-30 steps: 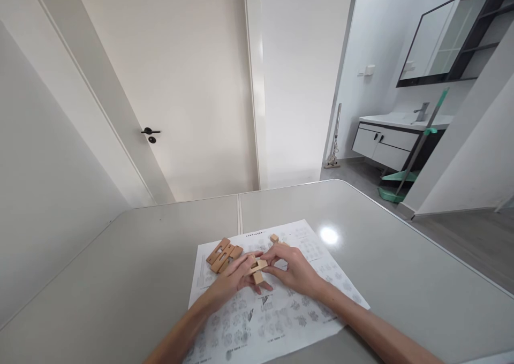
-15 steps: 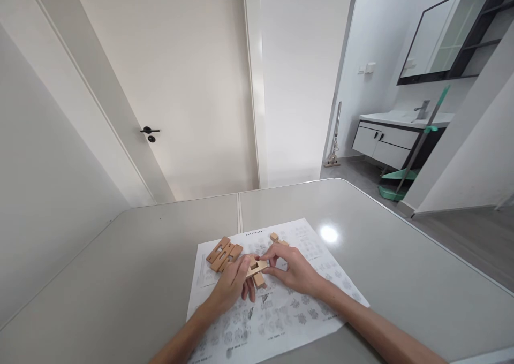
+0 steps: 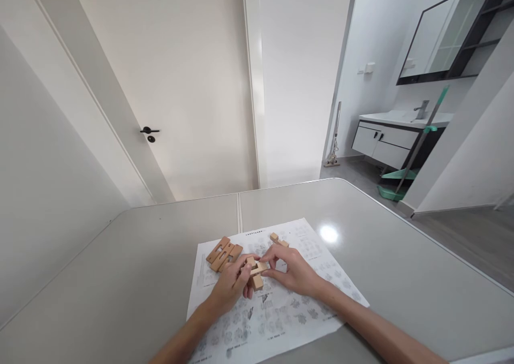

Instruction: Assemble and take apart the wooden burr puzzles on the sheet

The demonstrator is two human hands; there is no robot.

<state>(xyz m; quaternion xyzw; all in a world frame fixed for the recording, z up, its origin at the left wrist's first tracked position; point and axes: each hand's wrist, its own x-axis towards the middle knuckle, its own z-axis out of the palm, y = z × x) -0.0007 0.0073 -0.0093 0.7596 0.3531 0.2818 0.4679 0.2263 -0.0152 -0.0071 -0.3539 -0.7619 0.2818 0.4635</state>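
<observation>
Pale wooden puzzle pieces [image 3: 257,283], notched blocks crossing one another, are between my two hands above a printed sheet. My left hand [image 3: 229,287] is closed round them from the left, its thumb on top and other fingers beneath. My right hand [image 3: 294,269] pinches the right end of the light crosspiece [image 3: 262,266] between thumb and fingertips. Just beyond my left hand lie several darker slotted wooden pieces [image 3: 223,253], side by side on the paper. Past my right fingers rest small pale wooden pieces [image 3: 274,236], partly hidden by that hand.
The printed paper sheet [image 3: 277,348] with rows of small diagrams lies on a grey table [image 3: 120,278]. A closed door [image 3: 193,85] stands behind the table. Off to the right are a washbasin cabinet [image 3: 387,139], a mop [image 3: 335,139] and a green dustpan [image 3: 391,193].
The pieces in my left hand have tilted, and a block end now stands up higher beside my left thumb. My left fingers have shifted slightly; my right hand has barely moved.
</observation>
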